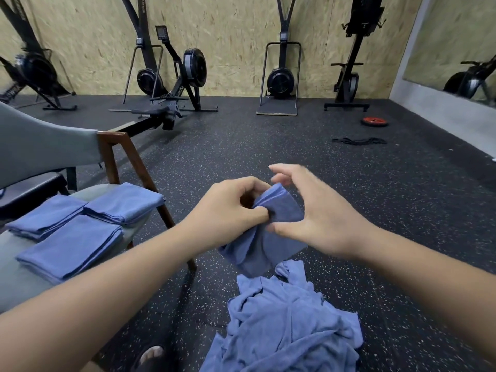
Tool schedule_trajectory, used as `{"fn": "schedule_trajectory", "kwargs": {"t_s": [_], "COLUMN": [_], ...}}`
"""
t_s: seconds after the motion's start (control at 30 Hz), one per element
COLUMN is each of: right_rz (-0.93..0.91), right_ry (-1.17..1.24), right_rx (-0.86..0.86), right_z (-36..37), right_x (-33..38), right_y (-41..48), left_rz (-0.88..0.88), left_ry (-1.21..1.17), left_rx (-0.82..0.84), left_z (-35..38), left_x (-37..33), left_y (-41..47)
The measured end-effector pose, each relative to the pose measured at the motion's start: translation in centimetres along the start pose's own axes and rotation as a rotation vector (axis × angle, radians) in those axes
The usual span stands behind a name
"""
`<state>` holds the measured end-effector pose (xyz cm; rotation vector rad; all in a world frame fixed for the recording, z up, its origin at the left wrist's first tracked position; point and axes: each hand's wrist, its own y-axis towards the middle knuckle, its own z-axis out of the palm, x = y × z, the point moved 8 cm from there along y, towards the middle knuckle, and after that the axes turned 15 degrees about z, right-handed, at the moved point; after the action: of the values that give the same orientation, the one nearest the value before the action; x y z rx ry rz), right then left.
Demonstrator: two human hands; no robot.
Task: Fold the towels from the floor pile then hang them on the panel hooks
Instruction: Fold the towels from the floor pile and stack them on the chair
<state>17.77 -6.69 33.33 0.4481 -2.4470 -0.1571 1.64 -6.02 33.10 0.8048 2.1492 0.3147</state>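
The held towel is a deep, dusky blue. The pile of towels on the floor is a lighter, plain blue, and so are the folded towels on the chair. The chair has grey-green padding and a dark brown wooden frame. The floor is black, flecked all over with pale specks. The wall is pale tan with a pattern of pressed wood flakes. The machines are black. The weight plate is red.
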Motion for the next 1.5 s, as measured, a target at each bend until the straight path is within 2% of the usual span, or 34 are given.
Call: {"fn": "schedule_trajectory", "kwargs": {"t_s": [0.1,0.17,0.33,0.4,0.57,0.67,0.77,0.87,0.97,1.17,1.33,1.4,1.5], "right_rz": [0.042,0.031,0.058,0.072,0.106,0.062,0.022,-0.064,-0.102,-0.080,0.015,0.079,0.205], "right_ry": [0.109,0.201,0.236,0.271,0.308,0.042,-0.042,0.017,0.152,0.283,0.337,0.410,0.511], "right_rx": [0.150,0.164,0.204,0.239,0.304,0.322,0.377,0.379,0.332,0.275,0.234,0.225,0.246], "right_z": [1.1,1.0,0.6,0.6,0.7,1.2,3.4,5.9,6.6,8.2,13.0,15.7,20.2], "right_x": [-0.6,-0.8,-1.1,-1.2,-0.7,1.5,4.1,6.2,8.3,10.5,11.1,11.4,12.5], "right_y": [0.5,1.0,2.3,2.7,4.5,5.3,6.0,7.7,9.6,13.7,16.0,16.7,17.9], "left_rz": [0.021,0.013,-0.117,-0.175,-0.224,-0.175,-0.127,-0.122,-0.211,-0.399,-0.525,-0.571,-0.629], "left_ry": [-0.055,-0.032,0.164,0.090,-0.266,-0.237,-0.181,-0.150,-0.260,-0.512,-0.818,-0.781,-0.495], "left_rx": [0.040,0.094,0.358,0.372,0.066,0.038,0.037,-0.068,-0.231,-0.218,-0.610,-0.688,-0.783], "left_z": [0.2,0.1,-0.1,-1.0,-5.0,-5.9,-6.2,-7.8,-10.4,-12.3,-14.8,-15.9,-19.2], "left_x": [-0.1,0.2,3.4,4.7,6.1,5.8,4.9,5.1,6.9,12.3,16.5,18.6,22.1], "left_y": [-0.2,-0.4,-1.9,-2.4,-2.7,-2.7,-2.6,-2.6,-4.0,-10.0,-13.4,-14.3,-15.2]}}
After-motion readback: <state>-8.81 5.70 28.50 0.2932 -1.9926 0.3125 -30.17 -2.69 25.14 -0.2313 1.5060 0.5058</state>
